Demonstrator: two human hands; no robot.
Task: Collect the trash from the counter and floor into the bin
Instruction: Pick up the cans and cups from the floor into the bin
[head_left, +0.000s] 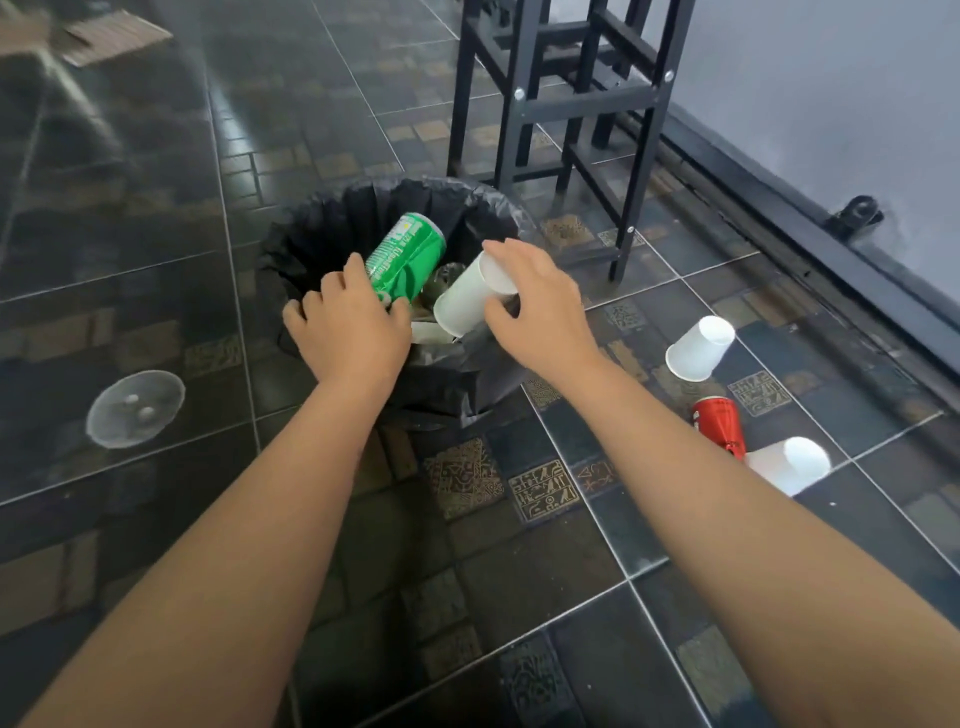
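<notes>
Forearms (249, 545) stretched over bin (332, 208). Green can (408, 254) gripped at base by left hand (353, 332); white cup (470, 304) pinched near base by right hand (540, 306), both held above bin mouth. Cup judged light, crushable; can thin-walled, slippery; sides best taken gently.

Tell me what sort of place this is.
Probably a café or bar area, though it could be a home. Glossy dark floor tiles, tall black stool frames by the wall, and disposable cups and a red can littered beside a lined bin.
</notes>
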